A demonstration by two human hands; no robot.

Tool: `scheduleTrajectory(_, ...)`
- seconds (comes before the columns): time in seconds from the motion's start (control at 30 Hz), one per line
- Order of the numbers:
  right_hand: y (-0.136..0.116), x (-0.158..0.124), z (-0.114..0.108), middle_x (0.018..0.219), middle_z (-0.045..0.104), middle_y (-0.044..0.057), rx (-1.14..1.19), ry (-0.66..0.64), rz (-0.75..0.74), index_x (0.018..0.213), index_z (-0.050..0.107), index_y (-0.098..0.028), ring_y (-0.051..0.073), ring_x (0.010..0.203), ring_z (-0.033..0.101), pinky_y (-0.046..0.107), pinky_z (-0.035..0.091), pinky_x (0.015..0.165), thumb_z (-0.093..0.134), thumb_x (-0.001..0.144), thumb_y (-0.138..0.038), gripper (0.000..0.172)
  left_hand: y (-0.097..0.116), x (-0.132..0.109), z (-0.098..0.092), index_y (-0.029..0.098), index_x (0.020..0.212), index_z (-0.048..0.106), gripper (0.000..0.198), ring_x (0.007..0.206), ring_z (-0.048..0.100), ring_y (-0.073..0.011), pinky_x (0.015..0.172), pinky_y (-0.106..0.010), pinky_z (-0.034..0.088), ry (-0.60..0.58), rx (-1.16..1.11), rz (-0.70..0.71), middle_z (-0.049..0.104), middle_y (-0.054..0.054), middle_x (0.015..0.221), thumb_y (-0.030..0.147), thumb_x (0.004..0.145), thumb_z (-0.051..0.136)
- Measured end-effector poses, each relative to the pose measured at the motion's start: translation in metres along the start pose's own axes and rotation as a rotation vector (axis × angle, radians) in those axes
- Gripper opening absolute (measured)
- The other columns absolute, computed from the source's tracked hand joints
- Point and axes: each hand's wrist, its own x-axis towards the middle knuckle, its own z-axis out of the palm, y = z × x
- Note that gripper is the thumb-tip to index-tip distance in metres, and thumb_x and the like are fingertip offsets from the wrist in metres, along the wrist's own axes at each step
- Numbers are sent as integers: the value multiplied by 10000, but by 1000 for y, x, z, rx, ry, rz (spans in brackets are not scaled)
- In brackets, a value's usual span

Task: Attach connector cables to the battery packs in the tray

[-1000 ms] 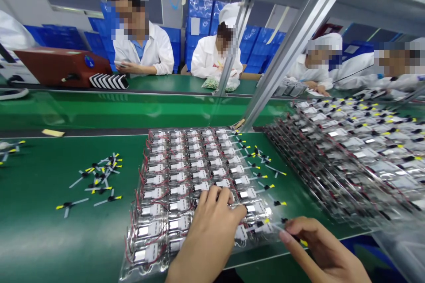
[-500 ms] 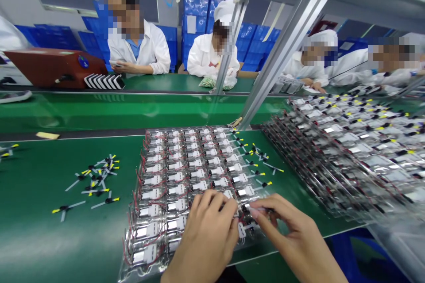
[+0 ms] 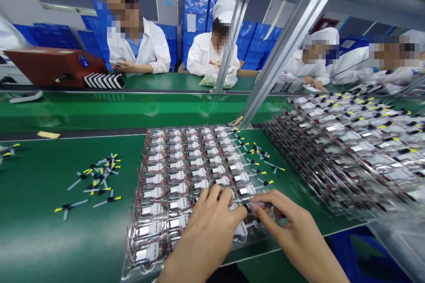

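Observation:
A clear plastic tray point(image 3: 156, 212) lies on the green bench, filled with rows of small silver cells with red wires. My left hand point(image 3: 209, 225) rests on the tray's near right part, fingers curled and pressing on the cells. My right hand point(image 3: 285, 225) is beside it, thumb and forefinger pinched on a small black-and-yellow tab piece at the tray's right edge. More such tab pieces point(image 3: 262, 163) lie along the tray's right side.
A loose heap of tab pieces point(image 3: 98, 177) lies left of the tray. A tilted stack of filled trays point(image 3: 352, 154) stands at the right. A metal frame post point(image 3: 282, 53) rises behind the tray. Several people in white coats sit across the green conveyor point(image 3: 116, 110).
My right hand has moved left from the bench edge to the tray's right side and now pinches a tab piece beside my left hand. The left hand stays on the cells.

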Motion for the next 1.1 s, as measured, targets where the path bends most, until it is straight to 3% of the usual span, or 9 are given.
scheduleTrajectory(0.23,-8,6,0,889,675,32,66,-43,-2,900,699,-244,190,804,627,284,485,723,565,931,-364,182,3,-7,-3,213,1022,549,76,963,525,-252,814,-417,473,62,-142,-38,578,-46,1032,197,952,524)
scheduleTrajectory(0.4,-17,10,3,875,670,29,5,-144,24,859,678,-248,219,836,614,336,455,749,548,920,-312,158,3,-8,4,210,1014,564,112,913,530,-227,795,-390,449,105,-240,-96,592,-33,975,134,967,496)
scheduleTrajectory(0.53,-17,11,5,878,659,20,8,-198,39,864,665,-252,217,843,609,336,444,759,515,949,-333,190,0,-9,7,200,1092,573,145,953,539,-234,822,-385,456,147,-409,-161,608,-42,994,188,948,574)
scheduleTrajectory(0.63,-17,10,4,903,650,28,59,-224,47,895,651,-246,211,855,600,326,440,765,478,978,-350,218,0,-9,7,200,1029,605,103,945,545,-232,821,-378,456,142,-465,-203,610,-32,956,190,926,613)
scheduleTrajectory(1.1,-15,9,4,871,640,2,60,-227,42,882,651,-251,185,817,605,294,447,741,482,990,-354,225,-1,-9,11,200,973,609,84,939,538,-223,806,-364,445,166,-489,-225,622,-19,940,179,902,648)
